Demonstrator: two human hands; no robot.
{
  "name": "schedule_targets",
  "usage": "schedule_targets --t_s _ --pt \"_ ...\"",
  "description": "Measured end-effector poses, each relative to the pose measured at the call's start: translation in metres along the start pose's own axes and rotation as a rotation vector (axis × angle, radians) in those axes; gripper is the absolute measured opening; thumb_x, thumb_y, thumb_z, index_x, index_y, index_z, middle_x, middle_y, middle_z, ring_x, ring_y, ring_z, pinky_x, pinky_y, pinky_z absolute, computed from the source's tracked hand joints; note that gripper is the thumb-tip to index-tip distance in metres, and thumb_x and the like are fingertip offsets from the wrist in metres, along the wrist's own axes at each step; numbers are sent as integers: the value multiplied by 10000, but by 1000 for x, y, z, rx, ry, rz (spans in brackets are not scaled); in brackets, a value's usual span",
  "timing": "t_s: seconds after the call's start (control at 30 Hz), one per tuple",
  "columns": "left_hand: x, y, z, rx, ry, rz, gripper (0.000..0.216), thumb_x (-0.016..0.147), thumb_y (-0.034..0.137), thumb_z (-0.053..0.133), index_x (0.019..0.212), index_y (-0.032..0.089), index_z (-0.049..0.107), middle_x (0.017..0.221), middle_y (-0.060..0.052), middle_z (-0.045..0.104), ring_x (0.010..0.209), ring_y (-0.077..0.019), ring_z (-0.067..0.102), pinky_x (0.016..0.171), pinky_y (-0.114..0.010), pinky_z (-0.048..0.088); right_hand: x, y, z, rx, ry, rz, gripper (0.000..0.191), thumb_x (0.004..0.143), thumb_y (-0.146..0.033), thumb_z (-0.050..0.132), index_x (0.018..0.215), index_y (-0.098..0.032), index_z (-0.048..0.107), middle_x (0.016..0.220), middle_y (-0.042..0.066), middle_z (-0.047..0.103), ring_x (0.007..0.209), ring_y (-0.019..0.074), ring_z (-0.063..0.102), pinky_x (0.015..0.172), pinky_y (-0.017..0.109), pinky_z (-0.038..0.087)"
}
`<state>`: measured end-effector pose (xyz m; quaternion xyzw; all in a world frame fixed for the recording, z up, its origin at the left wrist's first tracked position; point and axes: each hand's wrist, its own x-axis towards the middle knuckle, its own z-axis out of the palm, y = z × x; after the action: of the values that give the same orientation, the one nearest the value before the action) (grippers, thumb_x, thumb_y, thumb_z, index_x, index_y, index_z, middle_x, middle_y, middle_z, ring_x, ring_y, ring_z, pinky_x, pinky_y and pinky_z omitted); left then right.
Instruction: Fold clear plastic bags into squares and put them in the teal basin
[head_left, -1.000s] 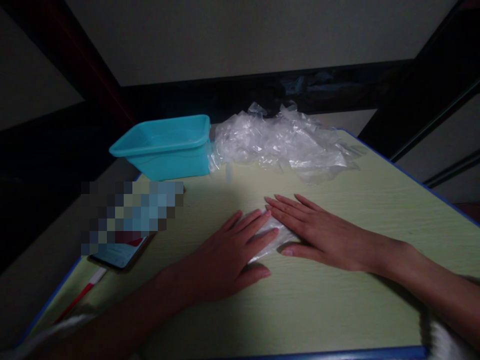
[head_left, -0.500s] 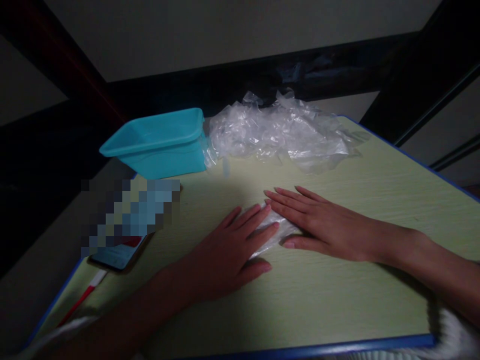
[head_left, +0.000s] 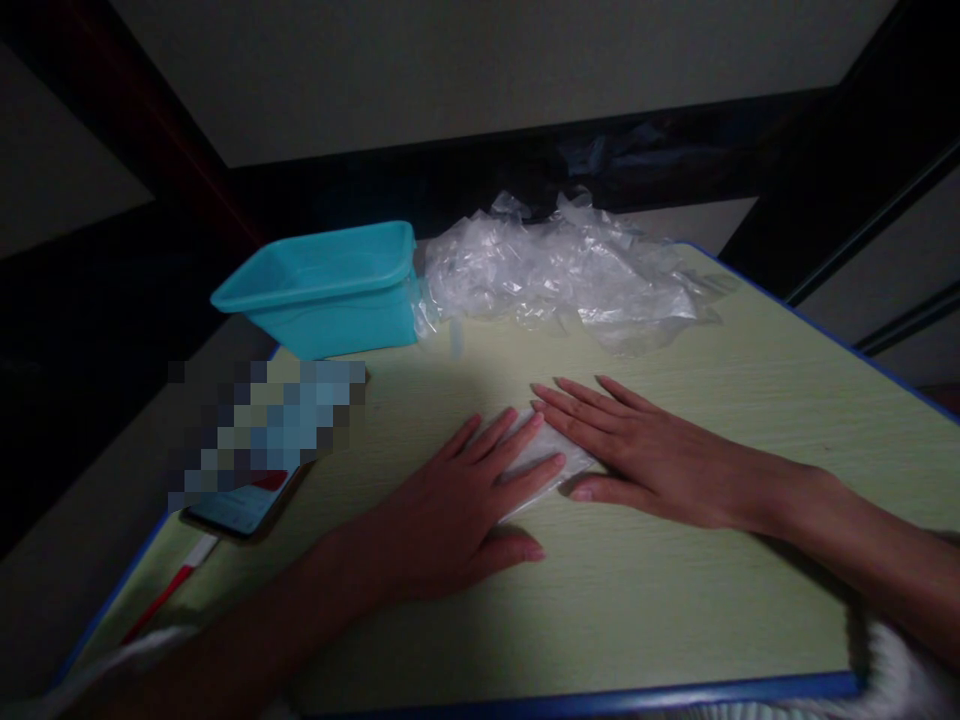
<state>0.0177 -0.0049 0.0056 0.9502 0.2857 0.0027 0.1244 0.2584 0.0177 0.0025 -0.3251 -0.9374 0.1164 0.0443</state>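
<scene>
A folded clear plastic bag (head_left: 551, 447) lies flat on the pale wood-grain table (head_left: 675, 600), partly covered by both hands. My left hand (head_left: 465, 510) rests palm down over its left part, fingers spread and thumb out to the side. From the right, my right hand (head_left: 630, 445) lies palm down on the bag's other edge with its fingers stretched out. The fingertips of the two hands nearly meet at the bag's far corner. What lies under the palms is hidden.
A heap of crumpled clear plastic bags (head_left: 562, 265) spreads along the table's far side. Left of it stands a turquoise plastic basin (head_left: 337, 315). A phone (head_left: 240, 510), partly blurred out, lies at the left with a red and white cable (head_left: 161, 600).
The bag between my hands looks flatter and smoother than before. Both hands stay nearly in place, and the whole view has shifted slightly.
</scene>
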Motion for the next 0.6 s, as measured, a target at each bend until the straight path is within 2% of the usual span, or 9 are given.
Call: schedule_targets --t_s 0.13,0.4,0.6 --pt "0 0 0 7 -20 -7 643 901 557 405 1421 196 292 1522 -166 150 1405 -319 58 1091 -547 152 0 -1 0 -11 -32 9 721 918 -592 270 1451 -113 188 1508 133 142 1390 290 99 1091 591 142" --pt "2 3 -5 4 -50 -8 572 918 485 432 1425 266 281 1527 -176 110 1399 -342 44 1080 -570 149 1 -2 -2 -18 -46 22 727 914 -600 261 1453 -118 179 1508 130 141 1390 288 97 1089 595 138" --pt "0 3 -4 -10 -23 8 595 902 478 471 1420 240 301 1520 -193 131 1396 -360 52 1071 -586 147 0 0 -1 -41 -29 3 724 916 -595 258 1454 -115 181 1507 141 141 1384 301 118 1081 598 167"
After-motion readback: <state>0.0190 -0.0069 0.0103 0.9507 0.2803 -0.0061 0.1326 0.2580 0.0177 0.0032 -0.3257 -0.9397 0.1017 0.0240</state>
